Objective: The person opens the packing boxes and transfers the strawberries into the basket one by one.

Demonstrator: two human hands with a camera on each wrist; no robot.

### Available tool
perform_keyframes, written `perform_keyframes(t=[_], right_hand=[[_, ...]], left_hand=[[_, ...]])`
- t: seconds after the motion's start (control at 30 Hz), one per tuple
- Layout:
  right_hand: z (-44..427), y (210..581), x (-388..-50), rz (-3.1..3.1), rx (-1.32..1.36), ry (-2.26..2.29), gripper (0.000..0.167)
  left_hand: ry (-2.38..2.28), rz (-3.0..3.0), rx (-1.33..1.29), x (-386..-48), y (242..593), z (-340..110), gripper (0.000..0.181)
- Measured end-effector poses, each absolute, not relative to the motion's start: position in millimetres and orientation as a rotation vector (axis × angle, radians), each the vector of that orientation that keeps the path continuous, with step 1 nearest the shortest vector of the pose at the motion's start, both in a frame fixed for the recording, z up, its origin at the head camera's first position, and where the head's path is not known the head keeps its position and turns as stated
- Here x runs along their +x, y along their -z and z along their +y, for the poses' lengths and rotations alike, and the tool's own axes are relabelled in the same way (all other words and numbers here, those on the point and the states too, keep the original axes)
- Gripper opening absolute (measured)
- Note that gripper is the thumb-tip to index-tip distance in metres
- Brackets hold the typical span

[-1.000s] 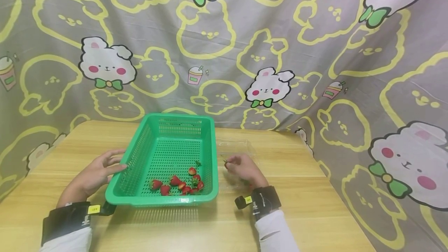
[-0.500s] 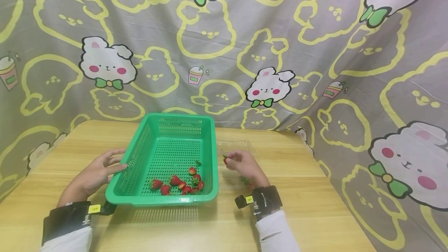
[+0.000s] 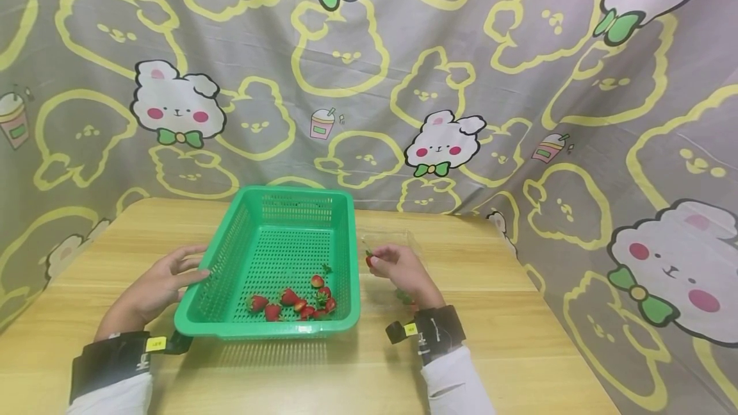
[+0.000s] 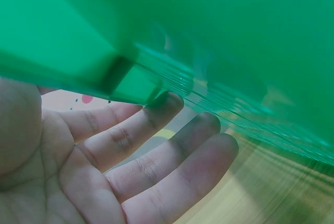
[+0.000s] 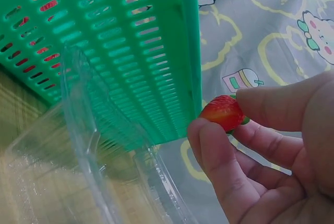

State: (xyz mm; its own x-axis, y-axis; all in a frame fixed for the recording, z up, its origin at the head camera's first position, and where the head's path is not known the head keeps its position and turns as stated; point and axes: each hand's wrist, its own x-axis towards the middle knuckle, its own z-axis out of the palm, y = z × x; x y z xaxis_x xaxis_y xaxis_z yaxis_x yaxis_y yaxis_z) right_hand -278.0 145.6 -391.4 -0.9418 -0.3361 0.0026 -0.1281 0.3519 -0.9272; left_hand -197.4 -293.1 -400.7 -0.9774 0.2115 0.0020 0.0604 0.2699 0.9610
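A green perforated plastic basket (image 3: 271,330) stands on the table, with several red strawberries (image 3: 288,298) gathered at its near right end. My left hand (image 3: 158,284) is at the basket's left side, thumb on the rim; in the left wrist view its nearly straight fingers (image 4: 182,172) lie under the rim beside the wall. To the right of the basket my right hand (image 3: 403,271) pinches a strawberry (image 5: 223,112) between thumb and fingertips, raised over a clear plastic box (image 3: 386,235). Red and green, apparently another strawberry (image 3: 405,298), shows beneath the right wrist.
The wooden table (image 3: 473,351) carries the basket and the box. Behind it hangs a grey patterned cloth (image 3: 369,101), which also runs down the right side. In the right wrist view the box's clear raised edge (image 5: 88,130) stands close to the basket wall.
My right hand has risen slightly with the strawberry, which shows more clearly now. More of the red and green under the right wrist is visible. The left hand and basket have stayed put.
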Motion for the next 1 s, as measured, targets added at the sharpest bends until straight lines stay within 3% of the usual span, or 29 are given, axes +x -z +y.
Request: perform_keyframes(t=[1.0], right_hand=[[122,376,-260,2.299,-0.530,1.807,0.022]], left_hand=[[-1.842,2.365,0.268,-198,399,-294,0.061]])
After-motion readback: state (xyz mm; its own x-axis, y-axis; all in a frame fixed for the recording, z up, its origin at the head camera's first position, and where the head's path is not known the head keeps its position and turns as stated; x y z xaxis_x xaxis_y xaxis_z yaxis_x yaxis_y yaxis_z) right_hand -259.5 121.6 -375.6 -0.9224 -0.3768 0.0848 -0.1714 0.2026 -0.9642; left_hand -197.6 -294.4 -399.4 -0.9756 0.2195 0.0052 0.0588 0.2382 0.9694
